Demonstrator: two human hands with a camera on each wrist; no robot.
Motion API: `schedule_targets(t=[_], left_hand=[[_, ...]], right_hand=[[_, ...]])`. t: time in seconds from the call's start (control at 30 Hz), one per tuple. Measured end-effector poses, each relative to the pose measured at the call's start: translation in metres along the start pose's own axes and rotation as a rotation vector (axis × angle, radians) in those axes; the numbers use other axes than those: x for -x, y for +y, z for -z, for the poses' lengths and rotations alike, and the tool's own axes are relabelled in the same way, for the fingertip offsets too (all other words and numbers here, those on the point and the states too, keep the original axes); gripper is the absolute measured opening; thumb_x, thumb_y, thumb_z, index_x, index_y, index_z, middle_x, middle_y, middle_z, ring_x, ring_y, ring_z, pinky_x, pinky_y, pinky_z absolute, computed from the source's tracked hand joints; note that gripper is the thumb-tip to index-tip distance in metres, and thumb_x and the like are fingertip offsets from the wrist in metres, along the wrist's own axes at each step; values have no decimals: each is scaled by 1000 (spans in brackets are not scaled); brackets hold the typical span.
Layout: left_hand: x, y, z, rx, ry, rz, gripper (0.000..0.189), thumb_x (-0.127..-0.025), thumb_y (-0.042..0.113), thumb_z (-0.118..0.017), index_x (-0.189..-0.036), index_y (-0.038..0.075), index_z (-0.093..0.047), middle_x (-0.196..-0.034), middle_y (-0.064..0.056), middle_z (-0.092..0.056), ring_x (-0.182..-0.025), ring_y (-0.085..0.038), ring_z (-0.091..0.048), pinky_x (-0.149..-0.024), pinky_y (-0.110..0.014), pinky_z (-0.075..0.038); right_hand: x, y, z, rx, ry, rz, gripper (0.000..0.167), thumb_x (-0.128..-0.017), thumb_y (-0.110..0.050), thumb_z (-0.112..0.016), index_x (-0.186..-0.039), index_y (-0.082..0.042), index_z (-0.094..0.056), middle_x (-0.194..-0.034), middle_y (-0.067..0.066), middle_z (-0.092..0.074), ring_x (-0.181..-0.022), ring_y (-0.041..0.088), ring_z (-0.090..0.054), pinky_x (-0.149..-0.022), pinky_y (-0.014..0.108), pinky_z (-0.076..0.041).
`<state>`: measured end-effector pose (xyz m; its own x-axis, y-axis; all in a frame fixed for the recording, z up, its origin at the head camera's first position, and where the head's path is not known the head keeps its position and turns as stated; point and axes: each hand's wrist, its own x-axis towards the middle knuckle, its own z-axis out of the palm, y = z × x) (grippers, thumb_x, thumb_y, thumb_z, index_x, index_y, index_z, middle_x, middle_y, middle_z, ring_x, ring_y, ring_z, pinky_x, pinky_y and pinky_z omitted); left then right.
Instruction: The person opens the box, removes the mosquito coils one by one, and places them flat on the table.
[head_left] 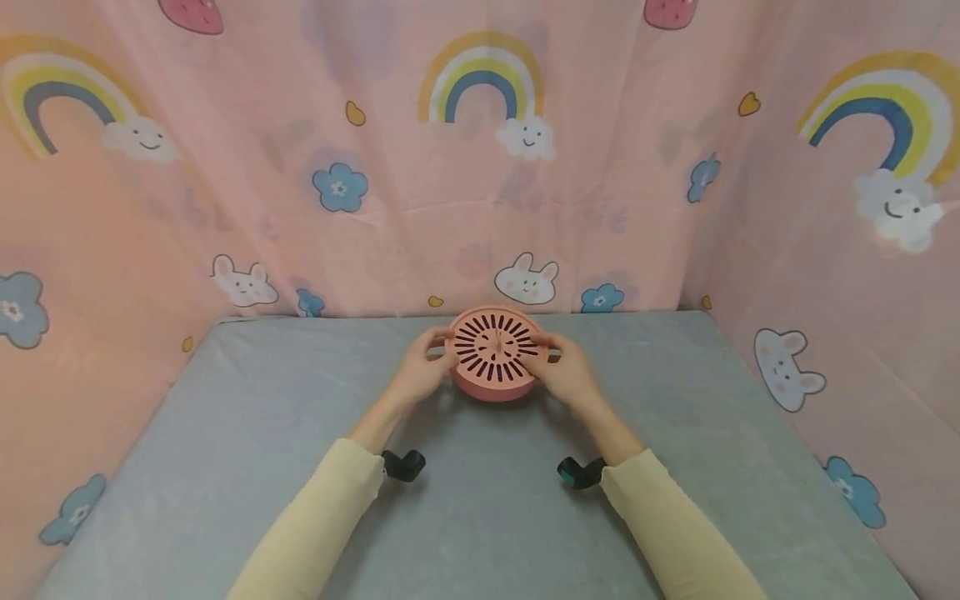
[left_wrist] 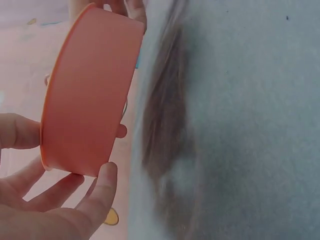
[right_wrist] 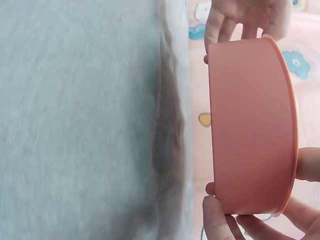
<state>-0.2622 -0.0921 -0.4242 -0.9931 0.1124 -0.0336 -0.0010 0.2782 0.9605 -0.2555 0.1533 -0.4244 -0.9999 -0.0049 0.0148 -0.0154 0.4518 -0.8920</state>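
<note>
A round pink box [head_left: 495,354] with radial slots and small drop-shaped cutouts in its lid, resembling a mosquito coil holder, is held up near the far table edge. My left hand [head_left: 423,367] grips its left rim, with the thumb on the lid side and fingers around the wall. On the opposite side, my right hand [head_left: 566,371] pinches the rim in the same way. The left wrist view shows the smooth side wall of the box [left_wrist: 92,90] and a small foot under it. From the right wrist, the box [right_wrist: 252,125] appears raised off the table.
Grey cloth covers the table [head_left: 480,517]. A pink curtain [head_left: 615,167] with rainbows, rabbits and flowers hangs behind and on both sides. Black wrist devices [head_left: 405,465] show at both sleeve cuffs.
</note>
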Motion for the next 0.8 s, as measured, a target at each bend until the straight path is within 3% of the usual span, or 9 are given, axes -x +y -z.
schedule_targets(t=[0.3, 0.8], left_hand=[[10, -5, 13, -9, 16, 12, 43, -98, 11, -60, -141, 11, -53, -146, -16, -47, -124, -35, -57, -94, -49, -55], [17, -32, 24, 23, -17, 55, 47, -96, 8, -62, -142, 7, -53, -147, -19, -47, -127, -35, -57, -92, -38, -57]], right_hand=[[1, -1, -14, -17, -23, 12, 48, -95, -23, -72, -140, -9, -59, -143, 14, -53, -116, 32, -60, -84, 38, -58], [8, 4, -31, -27, -75, -50, 50, -94, -16, -73, -140, -6, -58, -141, 16, -52, -106, 28, -63, -76, 32, -60]])
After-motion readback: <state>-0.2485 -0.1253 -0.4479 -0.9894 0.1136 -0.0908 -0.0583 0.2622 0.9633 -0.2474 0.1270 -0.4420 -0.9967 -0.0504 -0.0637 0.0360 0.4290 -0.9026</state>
